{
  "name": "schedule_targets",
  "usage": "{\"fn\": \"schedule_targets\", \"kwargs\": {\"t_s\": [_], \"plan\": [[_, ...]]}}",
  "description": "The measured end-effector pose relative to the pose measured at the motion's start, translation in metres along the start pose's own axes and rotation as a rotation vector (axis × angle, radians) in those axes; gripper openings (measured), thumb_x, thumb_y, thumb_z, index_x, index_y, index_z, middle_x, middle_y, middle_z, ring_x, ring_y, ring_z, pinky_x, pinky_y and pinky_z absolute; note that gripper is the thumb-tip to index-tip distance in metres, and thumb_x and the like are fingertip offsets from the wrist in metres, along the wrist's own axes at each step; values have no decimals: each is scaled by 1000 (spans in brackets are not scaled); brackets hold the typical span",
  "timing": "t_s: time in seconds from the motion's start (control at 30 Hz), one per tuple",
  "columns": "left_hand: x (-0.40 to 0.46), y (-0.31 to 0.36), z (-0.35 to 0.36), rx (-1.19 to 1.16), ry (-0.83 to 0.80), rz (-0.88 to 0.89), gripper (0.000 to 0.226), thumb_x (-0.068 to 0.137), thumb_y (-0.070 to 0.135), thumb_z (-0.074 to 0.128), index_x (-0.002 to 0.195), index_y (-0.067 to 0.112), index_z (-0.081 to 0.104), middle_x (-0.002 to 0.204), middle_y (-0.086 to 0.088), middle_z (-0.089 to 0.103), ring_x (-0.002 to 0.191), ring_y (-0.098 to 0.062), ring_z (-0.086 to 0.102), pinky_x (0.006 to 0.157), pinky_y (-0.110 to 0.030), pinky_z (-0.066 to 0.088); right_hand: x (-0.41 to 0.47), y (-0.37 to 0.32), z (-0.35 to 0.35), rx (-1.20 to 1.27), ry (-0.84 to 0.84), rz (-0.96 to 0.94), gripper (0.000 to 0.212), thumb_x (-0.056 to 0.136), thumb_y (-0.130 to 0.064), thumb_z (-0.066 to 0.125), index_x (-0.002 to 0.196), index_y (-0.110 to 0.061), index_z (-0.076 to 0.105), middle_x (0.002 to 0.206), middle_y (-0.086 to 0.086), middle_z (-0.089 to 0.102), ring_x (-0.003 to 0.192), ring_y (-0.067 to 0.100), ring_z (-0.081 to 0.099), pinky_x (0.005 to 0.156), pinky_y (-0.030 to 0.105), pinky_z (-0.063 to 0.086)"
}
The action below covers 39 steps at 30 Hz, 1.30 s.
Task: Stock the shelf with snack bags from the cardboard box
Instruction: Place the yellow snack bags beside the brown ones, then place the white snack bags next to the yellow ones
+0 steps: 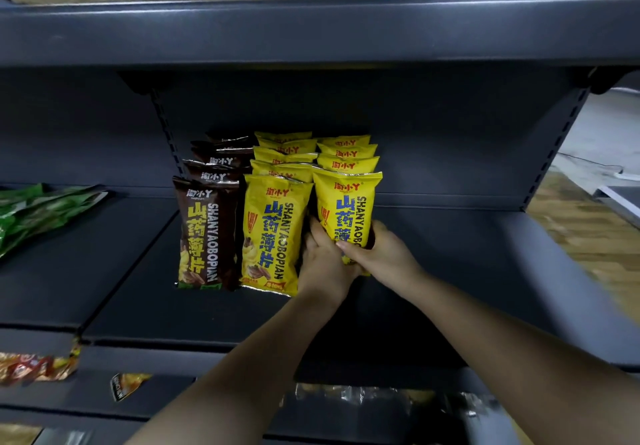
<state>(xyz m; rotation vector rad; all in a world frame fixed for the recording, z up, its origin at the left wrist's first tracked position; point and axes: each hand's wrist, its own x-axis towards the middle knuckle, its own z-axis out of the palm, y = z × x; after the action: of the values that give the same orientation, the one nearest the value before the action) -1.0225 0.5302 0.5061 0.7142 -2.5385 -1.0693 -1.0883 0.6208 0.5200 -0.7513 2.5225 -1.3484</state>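
Two hands, the left hand [320, 261] and right hand [377, 254], grip the lower part of the front yellow snack bag [348, 209] at centre frame, standing it on the shelf [450, 271]. It looks light, crinkly and slippery, best held by its sides. Open shelf lies rightward; another yellow bag [272, 233] crowds the left.
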Motion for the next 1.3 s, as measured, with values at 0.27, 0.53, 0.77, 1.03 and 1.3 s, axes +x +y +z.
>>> {"fn": "schedule_targets", "kwargs": {"t_s": [0.27, 0.53, 0.77, 1.03, 1.3], "plan": [[-31, 21, 4, 283, 219, 86, 71, 94, 21, 41, 144, -12, 4, 147, -26, 20, 137, -37, 22, 114, -35, 10, -29, -10, 1, -112, 101, 4, 49, 89, -35, 61, 127, -5, 53, 125, 19, 60, 119, 34, 54, 90, 34, 43], [-123, 44, 26, 104, 481, 358, 42, 75, -1, 43, 117, -8, 48, 119, -27, 47, 111, -40, 44, 95, -40, 33, -101, 16, -47, -32, 156, -157, 22, 94, -10, 48, 105, -4, 67, 109, 6, 67, 104, 18, 61, 88, 25, 44], [-203, 42, 87, -33, 215, 475, 20, 78, -2, 42, 89, 0, 58, 79, -12, 62, 70, -28, 59, 58, -37, 46, -198, 78, -84, 18, 11, -236, 15, 90, -7, 49, 85, -15, 60, 79, -5, 59, 77, 12, 56, 69, 25, 42], [-277, 10, 174, 272, -510, 162, 20, 95, 18, 39, 93, 16, 59, 100, -7, 65, 91, -29, 62, 74, -38, 51, -277, 224, -85, -245, -351, 239, 20, 91, -17, 47, 73, -15, 55, 77, 7, 64, 74, 27, 59, 67, 38, 48], [-276, -50, 245, 349, -866, -157, 16, 93, 12, 43, 92, 12, 59, 96, -8, 61, 91, -26, 59, 81, -33, 48, -285, 309, -49, -356, -516, 590, 26, 91, -16, 45, 102, 5, 57, 105, 25, 64, 95, 39, 61, 74, 38, 49]]}}
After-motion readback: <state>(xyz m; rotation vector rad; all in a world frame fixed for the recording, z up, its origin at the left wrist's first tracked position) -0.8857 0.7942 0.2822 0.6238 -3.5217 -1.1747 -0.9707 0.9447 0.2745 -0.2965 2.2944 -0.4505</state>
